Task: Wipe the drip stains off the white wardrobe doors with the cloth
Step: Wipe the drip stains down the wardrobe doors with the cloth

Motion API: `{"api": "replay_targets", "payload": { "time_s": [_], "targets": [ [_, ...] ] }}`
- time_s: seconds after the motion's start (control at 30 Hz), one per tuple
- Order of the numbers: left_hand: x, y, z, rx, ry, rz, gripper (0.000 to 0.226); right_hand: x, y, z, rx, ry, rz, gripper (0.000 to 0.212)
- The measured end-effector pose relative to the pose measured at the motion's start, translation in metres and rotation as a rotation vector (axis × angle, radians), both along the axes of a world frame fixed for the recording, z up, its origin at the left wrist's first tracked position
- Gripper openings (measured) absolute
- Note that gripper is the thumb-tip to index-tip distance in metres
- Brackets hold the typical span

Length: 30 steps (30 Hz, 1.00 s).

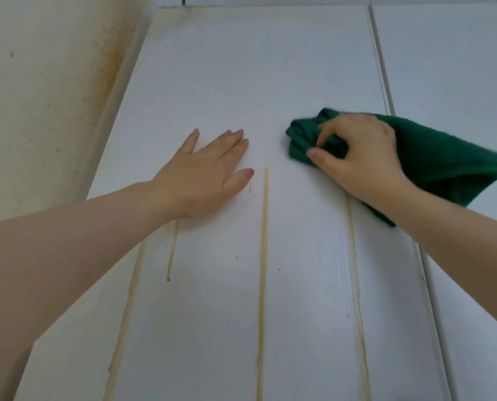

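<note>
- Head view: the green cloth (432,160) is gripped in curled fingers by the right hand (360,154) against the white wardrobe door (241,68); the left hand (204,175) is laid flat beside it, fingers straight.
- The drip stains (263,256) below may be smeared wider if a soiled fold is dragged down.
- No writing or brand is seen.

I'm looking at a home room, likely a bedroom: white wardrobe doors (241,82) fill the frame, a stained cream wall (39,96) at upper left.
</note>
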<state>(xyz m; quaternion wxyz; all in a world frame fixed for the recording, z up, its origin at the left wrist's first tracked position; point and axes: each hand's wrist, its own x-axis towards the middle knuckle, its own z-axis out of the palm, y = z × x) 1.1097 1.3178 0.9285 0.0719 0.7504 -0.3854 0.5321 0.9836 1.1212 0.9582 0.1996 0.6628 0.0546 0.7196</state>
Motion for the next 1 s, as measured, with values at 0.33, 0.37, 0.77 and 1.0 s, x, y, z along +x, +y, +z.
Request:
{"api": "replay_targets", "payload": {
  "time_s": [0.33,0.37,0.77,1.0],
  "targets": [
    [0.004,-0.005,-0.006,-0.036,-0.008,-0.035,0.061,0.001,0.003,-0.006,0.036,-0.062,-0.001,0.010],
    [0.005,-0.005,-0.005,-0.036,-0.009,-0.038,0.061,0.003,0.001,-0.023,-0.058,0.002,0.038,0.012],
    [0.005,-0.014,-0.008,-0.092,-0.003,-0.058,0.063,-0.008,-0.009,-0.056,-0.110,0.058,0.053,0.030],
    [0.001,-0.011,-0.006,-0.099,0.002,-0.049,0.064,-0.028,-0.013,0.000,0.142,-0.012,-0.008,0.025]
  ]
}}
